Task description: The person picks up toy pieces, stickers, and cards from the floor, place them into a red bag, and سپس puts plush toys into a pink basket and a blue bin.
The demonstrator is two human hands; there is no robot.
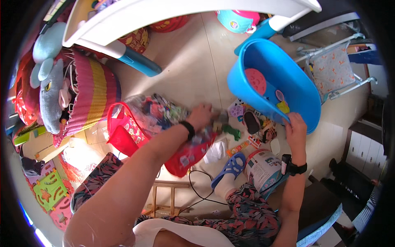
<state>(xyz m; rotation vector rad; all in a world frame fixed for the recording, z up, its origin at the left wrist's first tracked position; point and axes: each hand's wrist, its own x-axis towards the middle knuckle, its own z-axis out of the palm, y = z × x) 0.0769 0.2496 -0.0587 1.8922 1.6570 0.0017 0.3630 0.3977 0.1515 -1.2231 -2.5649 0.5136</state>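
Observation:
My right hand (295, 126) grips the near rim of a large blue plastic tub (302, 76), which looks tilted. Inside the tub lie a pink round piece (256, 81), a small oval pink-rimmed piece (279, 95) and a yellow-green piece (283, 107). My left hand (201, 116) is over the floor beside a clear plastic bag (158, 108) of small colourful items; motion smears its fingers. Close to that hand are a green toy (231, 131), a purple flower-shaped piece (235, 110) and a dark oval thing (252, 122). A red bag (127, 140) lies left of my left forearm.
Above stands a white table edge (197, 13) with blue-tipped legs. At left is a striped woven basket (92, 92) with a grey plush toy (51, 96). A round bucket (263, 168) and my blue slipper (233, 168) are near; a black cord (197, 193) crosses the floor.

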